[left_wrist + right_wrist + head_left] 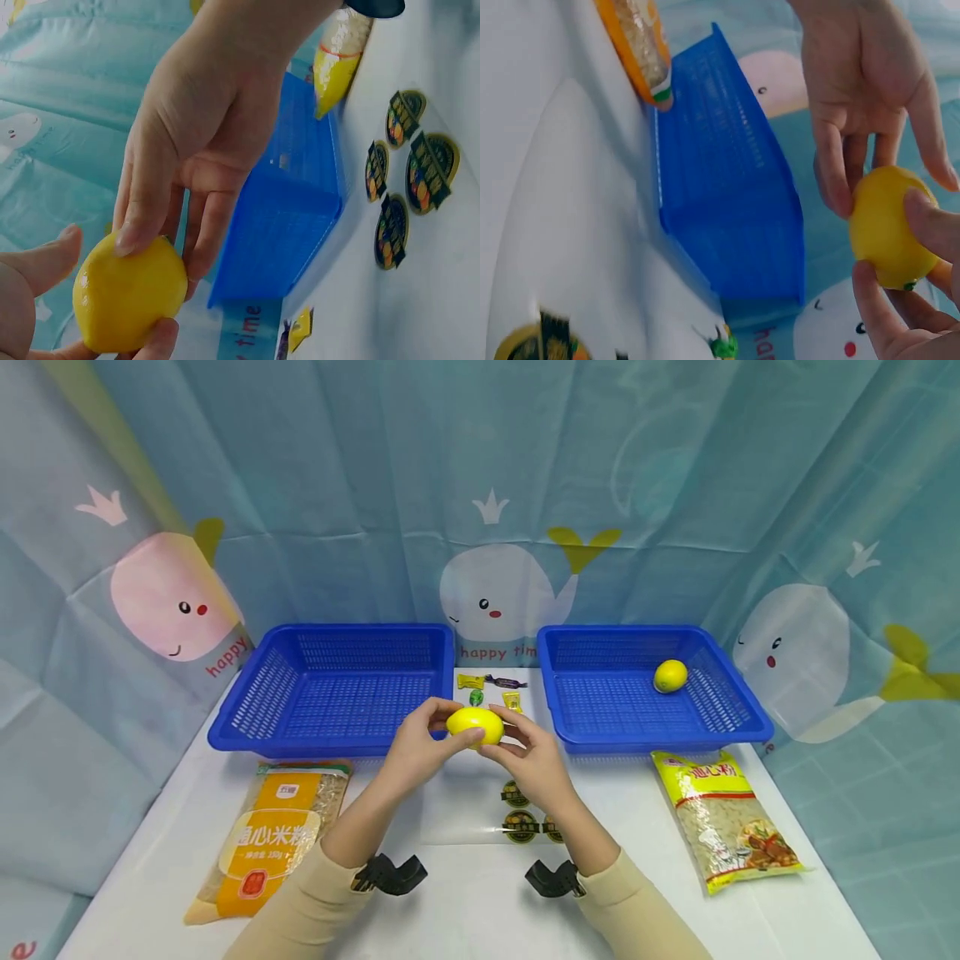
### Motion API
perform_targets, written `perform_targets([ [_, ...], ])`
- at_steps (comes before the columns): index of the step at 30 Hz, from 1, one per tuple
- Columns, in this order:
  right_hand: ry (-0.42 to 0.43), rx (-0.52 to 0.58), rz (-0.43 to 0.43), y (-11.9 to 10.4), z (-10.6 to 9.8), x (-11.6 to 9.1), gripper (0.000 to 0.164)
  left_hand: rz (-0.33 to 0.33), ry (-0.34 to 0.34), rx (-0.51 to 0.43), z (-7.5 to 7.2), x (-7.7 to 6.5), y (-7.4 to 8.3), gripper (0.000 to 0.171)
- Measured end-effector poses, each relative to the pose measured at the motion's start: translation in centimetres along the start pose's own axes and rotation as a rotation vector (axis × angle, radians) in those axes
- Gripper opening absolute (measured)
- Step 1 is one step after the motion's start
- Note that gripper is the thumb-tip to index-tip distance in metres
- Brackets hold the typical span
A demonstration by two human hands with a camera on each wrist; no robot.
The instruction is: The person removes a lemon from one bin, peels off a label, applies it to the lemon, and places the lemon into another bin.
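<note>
Two blue mesh baskets sit side by side at the back of the table (465,902): the left basket (337,689) holds nothing you can see, the right basket (645,689) holds one yellow lemon in the basket (671,676), lying near its back right. You hold a second lemon (476,727) in the air between the two baskets, just in front of the gap, above the table. Both hands are on it: your left hand (420,747) grips it with fingers (142,217) curled over the top and thumb side, your right hand (528,756) pinches the other end with thumb below and fingers (922,217) wrapped round. The held lemon is smooth, glossy, bright yellow, oval, long axis roughly level; the right wrist view shows a small dark stem nub at one end. In the gap behind it lie a few small wrapped candies (491,689). A clear sheet with round dark stickers (521,814) lies under your wrists. An orange bag of rice noodles (266,835) lies front left, a yellow bag (723,818) front right, both flat on the table.
</note>
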State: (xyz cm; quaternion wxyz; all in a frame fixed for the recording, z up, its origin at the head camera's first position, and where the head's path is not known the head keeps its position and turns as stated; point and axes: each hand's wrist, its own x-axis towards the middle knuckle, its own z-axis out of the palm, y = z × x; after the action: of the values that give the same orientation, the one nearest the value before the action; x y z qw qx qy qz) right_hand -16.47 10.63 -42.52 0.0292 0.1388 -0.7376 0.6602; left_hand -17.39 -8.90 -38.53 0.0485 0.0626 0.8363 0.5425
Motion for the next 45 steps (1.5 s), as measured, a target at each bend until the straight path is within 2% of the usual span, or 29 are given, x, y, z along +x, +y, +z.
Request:
perform_targets([
  [8,-0.002,-0.06,0.016,0.4,-1.8,-1.3,0.056,0.054,-0.042,-0.004,1.2,-0.5,-0.5,0.048],
  [14,-0.003,-0.252,-0.001,0.6,-2.4,-2.3,0.055,0.074,-0.018,-0.007,3.0,-0.9,-1.8,0.044],
  [20,0.028,-0.447,-0.026,2.0,-1.7,-2.7,0.057,0.034,0.024,-0.019,5.6,-0.4,-3.9,0.043],
  [25,0.058,-0.549,0.026,4.6,-1.3,-2.0,0.057,-0.022,0.043,0.017,7.6,1.0,-5.6,0.046],
  [29,0.059,-0.582,0.061,5.9,-1.6,-0.9,0.059,-0.018,0.075,0.017,8.3,2.1,-6.5,0.048],
  [34,0.035,-0.598,0.079,6.7,-2.1,0.3,0.06,-0.022,0.101,0.01,8.5,3.1,-7.2,0.048],
  [39,0.013,-0.535,0.151,7.1,-2.5,0.6,0.062,-0.03,0.073,0.046,8.6,3.5,-7.6,0.051],
  [45,0.022,-0.491,0.221,7.8,-3.0,0.8,0.065,-0.039,0.017,0.114,8.6,3.6,-7.7,0.066],
])
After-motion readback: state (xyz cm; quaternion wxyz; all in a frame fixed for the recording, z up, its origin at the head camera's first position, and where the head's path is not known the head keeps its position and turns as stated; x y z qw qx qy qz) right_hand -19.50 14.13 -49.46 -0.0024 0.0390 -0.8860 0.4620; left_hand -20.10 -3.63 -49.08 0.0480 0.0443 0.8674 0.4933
